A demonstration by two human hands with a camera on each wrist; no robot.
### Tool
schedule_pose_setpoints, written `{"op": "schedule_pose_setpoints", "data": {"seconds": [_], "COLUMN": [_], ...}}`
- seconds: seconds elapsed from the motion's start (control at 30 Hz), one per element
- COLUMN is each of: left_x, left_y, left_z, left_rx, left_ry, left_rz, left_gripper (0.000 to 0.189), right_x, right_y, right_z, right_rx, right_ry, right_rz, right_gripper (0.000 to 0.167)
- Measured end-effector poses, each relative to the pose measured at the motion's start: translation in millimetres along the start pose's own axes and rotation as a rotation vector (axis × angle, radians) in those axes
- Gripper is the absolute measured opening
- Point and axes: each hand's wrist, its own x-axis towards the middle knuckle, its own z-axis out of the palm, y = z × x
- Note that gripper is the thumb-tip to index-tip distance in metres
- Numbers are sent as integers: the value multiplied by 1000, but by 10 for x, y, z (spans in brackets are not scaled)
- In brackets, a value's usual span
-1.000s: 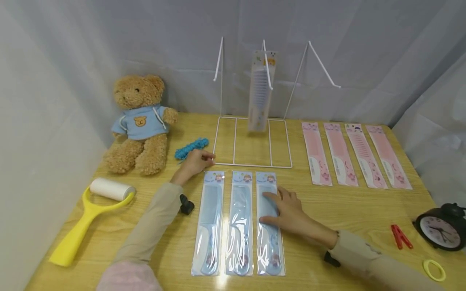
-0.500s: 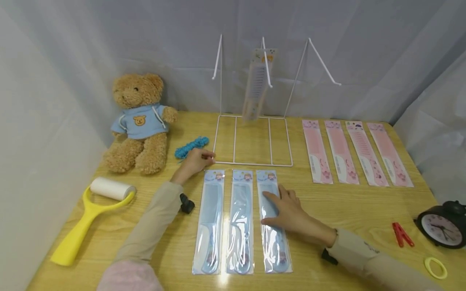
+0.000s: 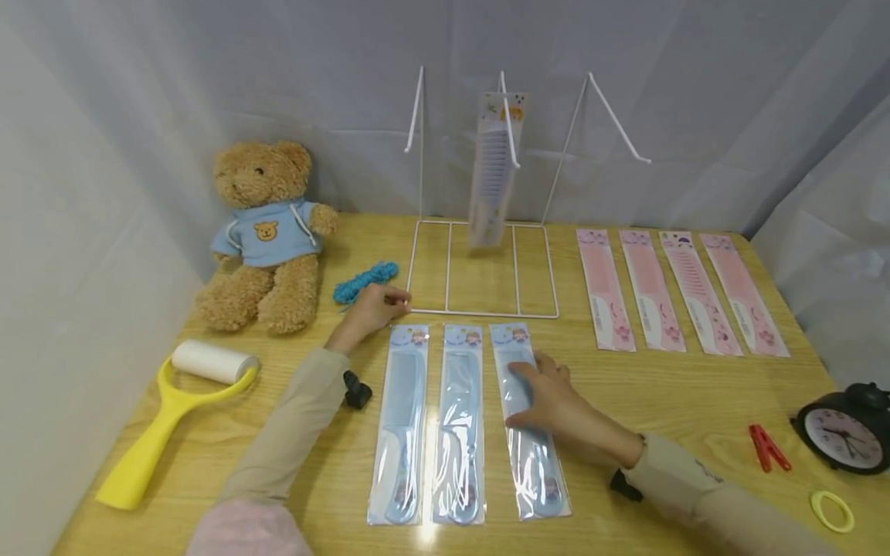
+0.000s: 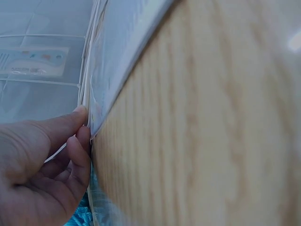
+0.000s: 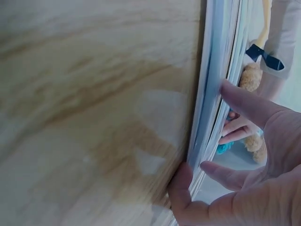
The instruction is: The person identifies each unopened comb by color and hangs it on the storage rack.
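Note:
My left hand (image 3: 371,315) pinches the front left corner of a white wire rack (image 3: 480,313) between thumb and fingertips; the left wrist view shows the thumb (image 4: 63,127) on the wire. My right hand (image 3: 559,409) holds the rightmost of three packaged blue combs (image 3: 541,479) by its long edges, thumb on the left and fingers on the right, and the pack lies tilted on the table. The other two packaged combs, the middle one (image 3: 459,432) and the left one (image 3: 401,432), lie beside it. A packaged lilac comb (image 3: 492,174) hangs from the rack's middle hook.
Several packaged pink combs (image 3: 648,293) lie at the back right. A teddy bear (image 3: 271,232), blue cord (image 3: 365,282) and yellow-handled roller (image 3: 156,432) are on the left. A black alarm clock (image 3: 844,432), red clip (image 3: 768,448) and yellow ring (image 3: 831,512) are on the right.
The rightmost blue comb's lower end has swung to the right under my right hand, which has shifted slightly. The hanging lilac comb has swayed. My left hand stays at the rack corner.

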Motion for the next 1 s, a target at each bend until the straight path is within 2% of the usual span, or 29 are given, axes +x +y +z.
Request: {"op": "schedule_pose_setpoints", "data": {"seconds": [0.2, 0.5, 0.67, 1.0], "left_x": [1, 3, -1, -8], "left_y": [13, 26, 25, 8], "left_z": [-20, -46, -40, -11], "left_rx": [-6, 1, 4, -4], "left_ry": [8, 4, 3, 6], "left_rz": [2, 4, 9, 24], "left_gripper": [29, 30, 30, 28], "right_x": [43, 91, 93, 99], "right_y": [86, 154, 192, 306], "right_z": [-17, -55, -90, -142], "right_rx": [36, 118, 119, 117], "right_ry": [27, -1, -17, -83], "right_rz": [-36, 2, -3, -136], "right_gripper": [80, 76, 75, 66]}}
